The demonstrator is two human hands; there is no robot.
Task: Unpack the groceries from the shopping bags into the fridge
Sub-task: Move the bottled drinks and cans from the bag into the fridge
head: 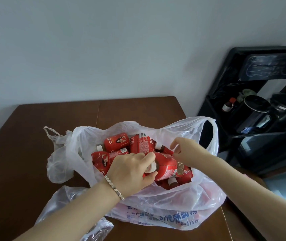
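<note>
One bottle (166, 168) is gripped by its cap in the left hand (131, 171); the right hand (187, 150) is held slack just beyond it; at least six bottles (116, 141) are counted in one bag (156, 202).

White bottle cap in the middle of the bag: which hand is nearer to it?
Left. The left hand grips the bottle right at the white cap; the right hand is over the bottle's far end.
</note>
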